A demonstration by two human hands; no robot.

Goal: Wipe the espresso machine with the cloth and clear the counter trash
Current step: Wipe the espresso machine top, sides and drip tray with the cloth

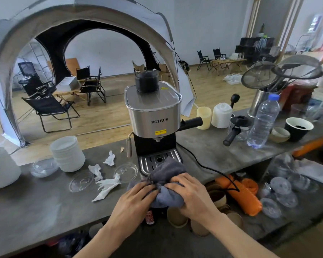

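Grey soft terry cloth (168,185) bunched under my left hand (133,200) and right hand (189,194), fingers pinching folds; limp, light, I'd grip mid-bundle before steel espresso machine (154,116).

A brushed, softly shining metal body is seen on the silver espresso machine (154,110), with a matt black plastic cap and a glossy ribbed metal drip tray (153,161). The grey cloth (166,175) is soft and fuzzy. The grey counter top (45,205) looks matt and stone-like. Crumpled white paper scraps (105,185) and clear glossy plastic lids (81,181) are lying on it.
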